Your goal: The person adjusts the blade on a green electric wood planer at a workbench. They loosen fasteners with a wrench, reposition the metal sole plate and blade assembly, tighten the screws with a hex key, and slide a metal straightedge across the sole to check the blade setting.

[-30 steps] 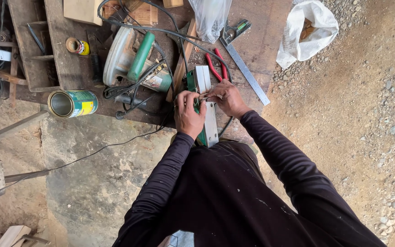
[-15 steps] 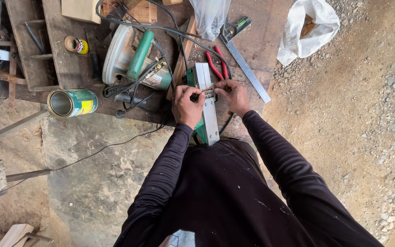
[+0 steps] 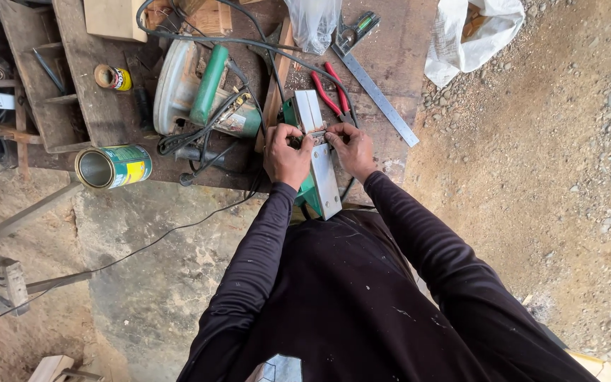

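Both hands closer together now: left hand (image 3: pixel 286 157) and right hand (image 3: pixel 351 148) fingers pinching blade slot of upturned planer (image 3: pixel 317 163); pliers (image 3: pixel 334 95) just beyond fingers.

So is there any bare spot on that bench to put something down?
Some: bare board right of the steel ruler, toward the white bag. It is crowded around both hands on the green planer, beside the circular saw and red pliers.
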